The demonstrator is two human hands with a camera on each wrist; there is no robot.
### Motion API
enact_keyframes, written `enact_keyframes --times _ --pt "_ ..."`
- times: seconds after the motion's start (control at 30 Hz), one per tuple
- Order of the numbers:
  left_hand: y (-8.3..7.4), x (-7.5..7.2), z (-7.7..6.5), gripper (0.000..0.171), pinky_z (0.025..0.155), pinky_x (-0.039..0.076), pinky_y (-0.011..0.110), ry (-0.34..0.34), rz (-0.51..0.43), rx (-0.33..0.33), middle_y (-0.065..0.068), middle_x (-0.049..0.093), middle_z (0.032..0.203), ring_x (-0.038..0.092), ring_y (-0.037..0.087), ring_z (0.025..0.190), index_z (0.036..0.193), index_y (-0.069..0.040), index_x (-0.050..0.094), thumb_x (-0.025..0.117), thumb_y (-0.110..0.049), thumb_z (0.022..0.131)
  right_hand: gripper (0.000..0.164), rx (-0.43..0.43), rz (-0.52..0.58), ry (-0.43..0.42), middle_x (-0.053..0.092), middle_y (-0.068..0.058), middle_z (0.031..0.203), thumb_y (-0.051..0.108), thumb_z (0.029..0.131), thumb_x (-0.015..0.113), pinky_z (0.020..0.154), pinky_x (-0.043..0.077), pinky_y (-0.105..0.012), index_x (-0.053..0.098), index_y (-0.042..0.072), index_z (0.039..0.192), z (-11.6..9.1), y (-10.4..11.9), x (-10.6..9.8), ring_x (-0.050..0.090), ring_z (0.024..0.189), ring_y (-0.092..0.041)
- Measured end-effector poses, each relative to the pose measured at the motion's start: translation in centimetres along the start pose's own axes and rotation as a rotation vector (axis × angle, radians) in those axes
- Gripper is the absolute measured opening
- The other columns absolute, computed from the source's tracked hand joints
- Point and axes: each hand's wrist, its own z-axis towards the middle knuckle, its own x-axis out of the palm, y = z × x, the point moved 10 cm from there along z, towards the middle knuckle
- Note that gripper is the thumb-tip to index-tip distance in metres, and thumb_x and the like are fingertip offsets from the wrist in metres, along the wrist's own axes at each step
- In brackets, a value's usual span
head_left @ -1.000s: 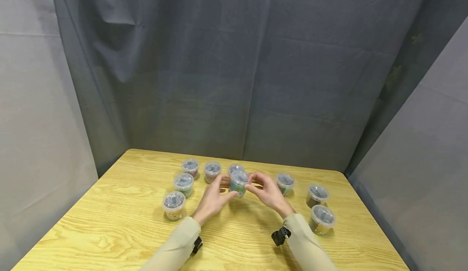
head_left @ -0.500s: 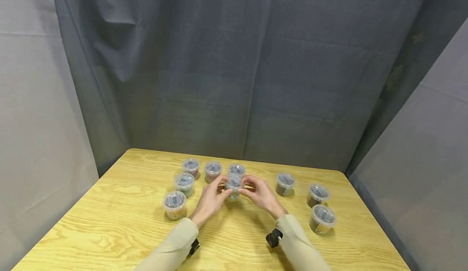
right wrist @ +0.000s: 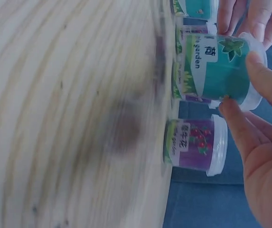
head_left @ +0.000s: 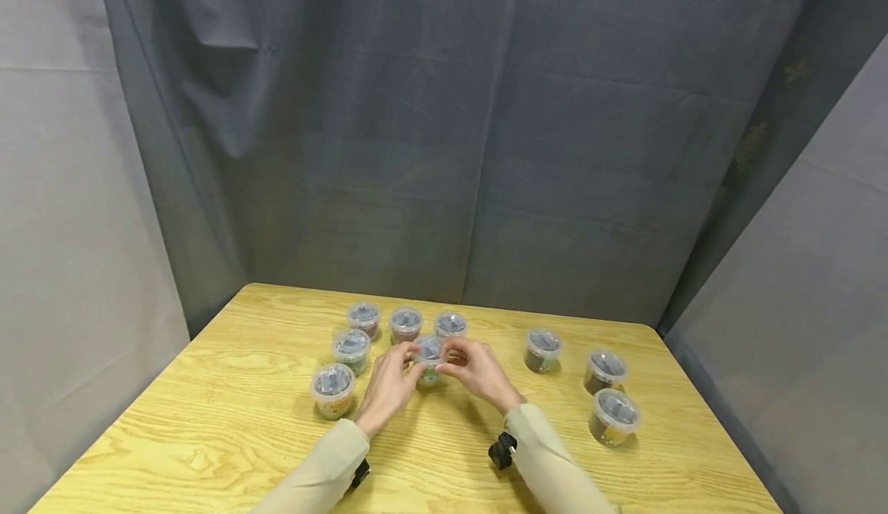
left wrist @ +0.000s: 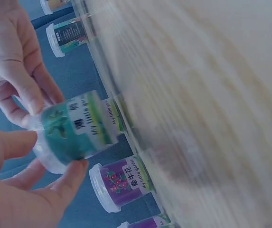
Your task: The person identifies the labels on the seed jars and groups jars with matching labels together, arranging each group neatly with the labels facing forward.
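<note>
A small teal tub point(head_left: 430, 349) with a clear lid and a leaf picture is between my two hands. My left hand point(head_left: 390, 384) holds its left side near the lid, thumb and fingers on either side. Across from it my right hand point(head_left: 480, 375) pinches the right side at the rim. In the left wrist view the tub point(left wrist: 71, 127) is tilted, and in the right wrist view the same tub point(right wrist: 226, 71) is near the tabletop; I cannot tell whether its base touches. Just behind is a lidded tub point(head_left: 451, 324), partly hidden by the held one.
Left of my hands stand two purple tubs point(head_left: 364, 320) point(head_left: 405, 324), a green tub point(head_left: 351, 349) and a yellow-labelled tub point(head_left: 333, 392). To the right are several more tubs point(head_left: 543, 350). The wooden table point(head_left: 208, 437) ends at a grey curtain point(head_left: 361, 152).
Both hands have moved left and slightly lower with the teal tub, bringing it closer to the left group of tubs. The other tubs have stayed where they were.
</note>
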Motion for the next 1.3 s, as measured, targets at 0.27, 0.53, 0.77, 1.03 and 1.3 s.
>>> enact_keyframes --times 0.27,0.53,0.77,1.03,1.3 --pt "1.4 -0.1 -0.4 0.035 0.092 0.054 0.048 0.044 0.096 -0.032 0.020 0.063 0.125 0.063 0.036 0.111 0.129 0.004 0.059 0.060 -0.008 0.095 0.013 0.027 -0.082 0.011 0.070 -0.005 0.101 0.011 0.083 0.077 0.088 0.059 -0.033 0.067 0.008 0.089 1.1 -0.4 1.9 0.068 0.106 -0.026" --pt "1.9 -0.6 -0.6 0.040 0.105 0.044 0.054 0.047 0.126 -0.075 0.029 0.053 0.136 0.053 0.044 0.124 0.132 0.012 0.053 0.057 -0.006 0.096 0.014 0.027 -0.053 0.016 0.070 -0.008 0.096 0.006 0.081 0.078 0.086 0.059 -0.032 0.066 0.003 0.087 1.9 0.0 3.4 0.069 0.098 -0.025" --pt "2.2 -1.0 -0.5 0.046 0.111 0.037 0.057 0.038 0.138 -0.079 0.032 0.047 0.140 0.046 0.048 0.130 0.134 0.015 0.047 0.058 -0.003 0.093 0.015 0.038 -0.035 0.014 0.070 -0.009 0.096 0.005 0.081 0.078 0.087 0.059 -0.030 0.065 0.003 0.088 2.3 0.2 4.0 0.068 0.101 -0.024" --pt "2.5 -1.1 -0.6 0.049 0.110 0.038 0.057 0.063 0.151 -0.099 0.032 0.045 0.143 0.044 0.047 0.132 0.138 0.015 0.044 0.057 -0.002 0.094 0.013 0.022 -0.042 0.004 0.070 -0.009 0.099 0.006 0.082 0.077 0.087 0.059 -0.035 0.066 0.003 0.089 2.4 0.7 4.1 0.067 0.106 -0.027" --pt "2.3 -1.3 -0.7 0.050 0.110 0.039 0.056 0.050 0.187 -0.092 0.032 0.045 0.142 0.045 0.046 0.132 0.136 0.016 0.045 0.059 -0.002 0.093 0.013 0.019 -0.099 -0.004 0.072 -0.006 0.096 0.009 0.082 0.078 0.083 0.060 -0.029 0.067 0.005 0.089 2.4 0.9 4.2 0.069 0.098 -0.022"
